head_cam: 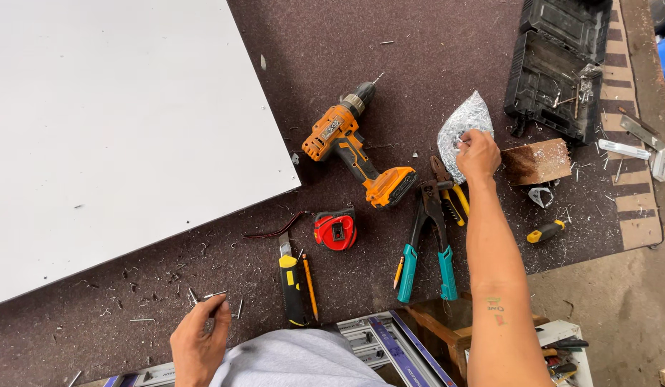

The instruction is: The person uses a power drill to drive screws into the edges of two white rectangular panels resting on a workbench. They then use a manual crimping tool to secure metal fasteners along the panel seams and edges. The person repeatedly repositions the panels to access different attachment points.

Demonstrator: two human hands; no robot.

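Observation:
My right hand (478, 153) reaches forward to a clear plastic bag of small shiny metal pieces (463, 123) and pinches at its side. My left hand (198, 342) hovers near the lower edge over the dark mat, fingers together on a thin metal pin or rivet (212, 294). Between the hands lie an orange cordless drill (352, 146), a red tape measure (336, 230), a yellow and black utility knife (292, 280), a pencil (310, 287) and a teal-handled riveter (426, 242). Yellow-handled pliers (454, 198) lie just under my right wrist.
A large white panel (110, 122) covers the left of the dark mat (418, 57). An open black tool case (558, 68) sits at top right, beside a wooden block (539, 161), a small screwdriver (545, 231) and metal brackets (637, 147). Loose scraps litter the mat.

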